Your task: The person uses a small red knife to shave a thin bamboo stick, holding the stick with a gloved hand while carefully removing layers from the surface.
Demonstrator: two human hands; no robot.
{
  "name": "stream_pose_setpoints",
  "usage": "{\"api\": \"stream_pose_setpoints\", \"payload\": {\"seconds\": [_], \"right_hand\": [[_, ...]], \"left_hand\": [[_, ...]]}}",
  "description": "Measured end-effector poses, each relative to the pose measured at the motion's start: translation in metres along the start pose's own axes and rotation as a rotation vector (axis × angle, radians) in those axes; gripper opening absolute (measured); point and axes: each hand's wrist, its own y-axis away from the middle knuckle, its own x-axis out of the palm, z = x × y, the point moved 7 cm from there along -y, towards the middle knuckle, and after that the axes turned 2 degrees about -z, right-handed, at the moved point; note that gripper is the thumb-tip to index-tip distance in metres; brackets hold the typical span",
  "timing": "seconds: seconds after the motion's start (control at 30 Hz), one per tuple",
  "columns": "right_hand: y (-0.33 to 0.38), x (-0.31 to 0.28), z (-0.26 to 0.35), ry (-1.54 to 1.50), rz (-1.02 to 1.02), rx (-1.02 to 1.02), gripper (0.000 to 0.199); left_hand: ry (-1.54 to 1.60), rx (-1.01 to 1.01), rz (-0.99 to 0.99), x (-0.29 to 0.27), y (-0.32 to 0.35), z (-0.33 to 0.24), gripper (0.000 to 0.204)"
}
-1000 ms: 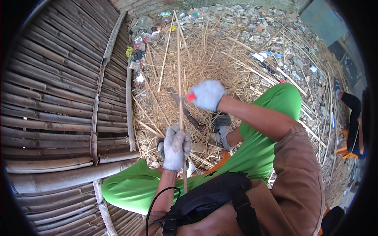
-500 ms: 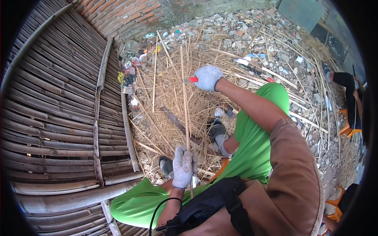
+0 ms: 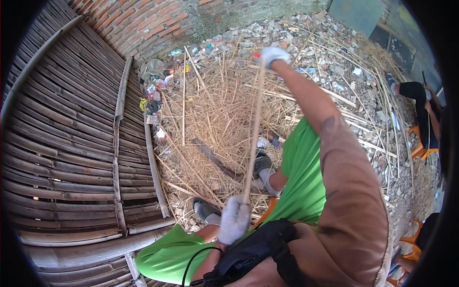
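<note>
My left hand (image 3: 234,221), in a pale work glove, is closed around the lower part of a long, thin bamboo strip (image 3: 256,126). The strip rises away from me, blurred by motion, and its far end reaches my right hand (image 3: 274,56). That hand, gloved too, is stretched far forward and closed on a red-handled knife (image 3: 256,55); only a bit of red shows, and the blade cannot be made out. Beneath the strip lies a heap of bamboo shavings (image 3: 215,115), with a long, dark, slightly bent piece (image 3: 217,160) on it near my shoes.
A slatted bamboo panel (image 3: 67,143) stands along the left, and a brick wall (image 3: 143,24) closes off the back. Rubble and litter (image 3: 158,95) surround the shavings. More bamboo strips (image 3: 344,98) lie to the right. Another person's leg (image 3: 415,93) shows by an orange stool (image 3: 417,143).
My right hand has moved forward and to the right with the knife. The strip now leans right, and my left hand has shifted slightly right and nearer to me.
</note>
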Motion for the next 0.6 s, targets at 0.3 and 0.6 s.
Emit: {"api": "stream_pose_setpoints", "payload": {"seconds": [0.3, 0.6], "right_hand": [[-0.024, 0.016, -0.108, 0.207, 0.117, 0.024, 0.061], [0.186, 0.037, 0.123, -0.167, 0.163, -0.569, 0.052]], "left_hand": [[0.696, -0.23, -0.122, -0.045, -0.037, 0.039, 0.029], [0.777, -0.246, -0.214, -0.06, -0.046, 0.02, 0.038]]}}
